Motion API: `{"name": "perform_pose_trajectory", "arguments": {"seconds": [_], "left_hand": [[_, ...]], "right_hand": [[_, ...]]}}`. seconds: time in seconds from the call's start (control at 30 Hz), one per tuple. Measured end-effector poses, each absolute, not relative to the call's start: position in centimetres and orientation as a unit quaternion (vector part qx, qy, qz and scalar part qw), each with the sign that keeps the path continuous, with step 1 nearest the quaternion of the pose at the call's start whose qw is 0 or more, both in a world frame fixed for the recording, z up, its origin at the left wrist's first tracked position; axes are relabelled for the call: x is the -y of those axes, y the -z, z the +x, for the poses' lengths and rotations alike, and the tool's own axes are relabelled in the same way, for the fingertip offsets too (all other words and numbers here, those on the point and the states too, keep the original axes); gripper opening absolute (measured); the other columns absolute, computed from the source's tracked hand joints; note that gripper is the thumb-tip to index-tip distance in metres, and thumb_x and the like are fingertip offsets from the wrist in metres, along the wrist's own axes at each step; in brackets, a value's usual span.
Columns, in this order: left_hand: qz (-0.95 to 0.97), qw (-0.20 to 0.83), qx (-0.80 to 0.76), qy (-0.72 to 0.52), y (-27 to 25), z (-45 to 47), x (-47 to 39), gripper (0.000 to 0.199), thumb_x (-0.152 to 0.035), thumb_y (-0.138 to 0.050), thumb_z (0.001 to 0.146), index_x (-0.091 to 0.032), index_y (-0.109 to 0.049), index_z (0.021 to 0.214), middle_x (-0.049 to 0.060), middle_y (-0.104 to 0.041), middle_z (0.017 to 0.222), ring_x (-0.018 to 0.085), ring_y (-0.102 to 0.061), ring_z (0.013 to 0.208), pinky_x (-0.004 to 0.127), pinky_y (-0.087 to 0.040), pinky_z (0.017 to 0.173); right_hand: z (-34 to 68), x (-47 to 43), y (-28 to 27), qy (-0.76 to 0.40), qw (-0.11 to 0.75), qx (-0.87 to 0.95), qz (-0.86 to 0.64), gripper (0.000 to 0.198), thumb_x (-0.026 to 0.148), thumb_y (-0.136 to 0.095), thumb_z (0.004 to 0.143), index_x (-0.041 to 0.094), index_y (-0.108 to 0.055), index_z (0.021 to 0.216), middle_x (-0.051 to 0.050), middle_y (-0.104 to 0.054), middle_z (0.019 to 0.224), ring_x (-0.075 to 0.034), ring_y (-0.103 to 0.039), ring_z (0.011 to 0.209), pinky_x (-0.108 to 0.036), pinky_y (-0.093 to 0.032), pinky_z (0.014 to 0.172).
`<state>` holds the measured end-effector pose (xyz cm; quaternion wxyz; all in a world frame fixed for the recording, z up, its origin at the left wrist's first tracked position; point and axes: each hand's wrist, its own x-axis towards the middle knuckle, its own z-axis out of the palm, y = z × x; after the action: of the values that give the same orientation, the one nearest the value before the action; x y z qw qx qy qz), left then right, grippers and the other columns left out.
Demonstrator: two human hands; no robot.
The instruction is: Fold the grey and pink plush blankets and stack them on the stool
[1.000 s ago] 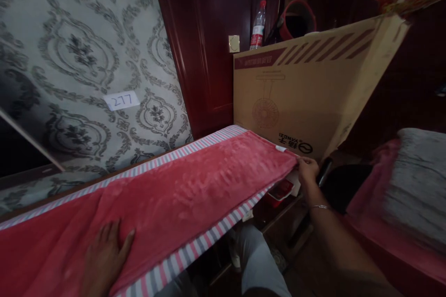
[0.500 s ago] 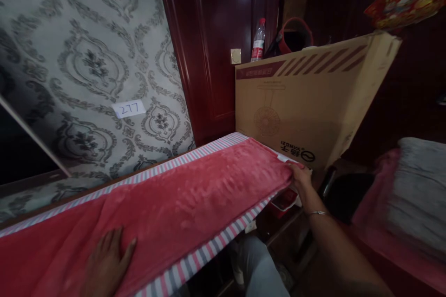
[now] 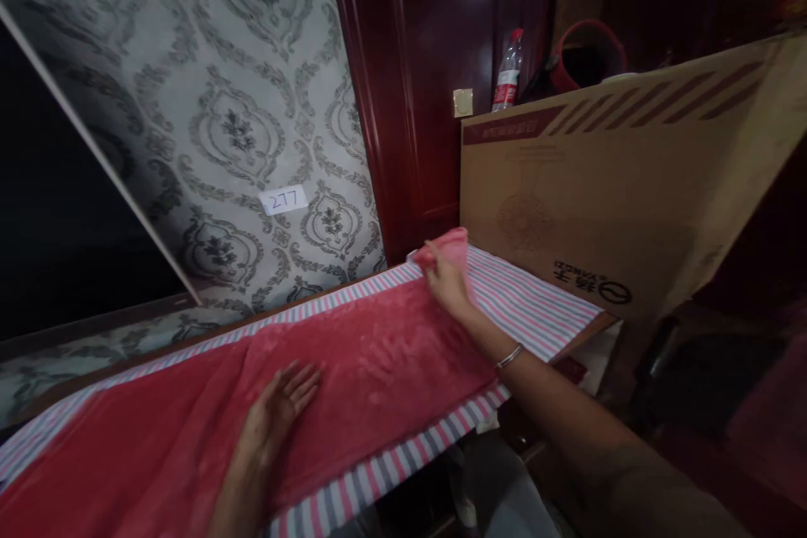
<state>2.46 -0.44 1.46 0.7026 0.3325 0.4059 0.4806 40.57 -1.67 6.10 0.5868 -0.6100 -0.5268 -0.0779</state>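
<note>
A long red plush blanket (image 3: 378,387) lies along a narrow table on a striped cloth (image 3: 530,294) of pink, grey and white. My right hand (image 3: 449,279) is closed on the blanket's far end and holds that corner raised and folded back near the wall side. Over the blanket's middle is my left hand (image 3: 283,403), palm turned partly up, fingers stretched, holding nothing. Whether it touches the fabric I cannot tell.
Behind the table's right end stands a large cardboard box (image 3: 630,185). A plastic bottle (image 3: 508,71) shows above it. A dark screen (image 3: 76,210) is at the left, and a paper label marked 277 (image 3: 283,200) is on the patterned wall.
My right hand has drawn the blanket's end left and back toward the wall, baring the striped cloth at the right. The left hand has moved forward and right. The view has turned left.
</note>
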Motion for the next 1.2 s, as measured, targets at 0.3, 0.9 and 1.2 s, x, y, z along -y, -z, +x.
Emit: {"name": "perform_pose_trajectory", "arguments": {"seconds": [0.3,0.9,1.2], "left_hand": [[0.244,0.791,-0.322,-0.459,2.0,3.5,-1.6,0.015,-0.029,-0.053,0.087,-0.016,-0.057,0.094,0.021,-0.071,0.105,0.031,-0.071,0.105,0.048,-0.054,0.093],[0.36,0.729,-0.336,-0.476,1.5,10.9,-2.8,0.051,-0.016,-0.078,0.067,-0.015,-0.063,0.116,0.013,-0.073,0.115,0.03,-0.068,0.11,0.041,-0.053,0.097],[0.406,0.605,-0.359,-0.583,2.6,11.6,-2.5,0.07,0.001,-0.068,0.056,-0.02,-0.063,0.122,0.01,-0.067,0.13,0.026,-0.054,0.131,0.033,-0.045,0.106]], "right_hand": [[23.0,7.5,2.5,-0.104,0.448,0.753,-0.47,0.067,0.006,-0.043,0.085,0.024,-0.045,0.15,-0.008,-0.071,0.122,-0.025,-0.068,0.109,-0.041,-0.055,0.097],[23.5,9.7,3.4,-0.111,0.468,0.775,-0.409,0.058,0.008,-0.04,0.089,0.024,-0.05,0.144,-0.008,-0.065,0.134,-0.021,-0.062,0.123,-0.045,-0.05,0.106],[24.4,10.4,3.3,-0.107,0.451,0.796,-0.39,0.058,0.008,-0.038,0.091,0.025,-0.048,0.145,-0.008,-0.065,0.134,-0.022,-0.062,0.122,-0.043,-0.051,0.105]]}}
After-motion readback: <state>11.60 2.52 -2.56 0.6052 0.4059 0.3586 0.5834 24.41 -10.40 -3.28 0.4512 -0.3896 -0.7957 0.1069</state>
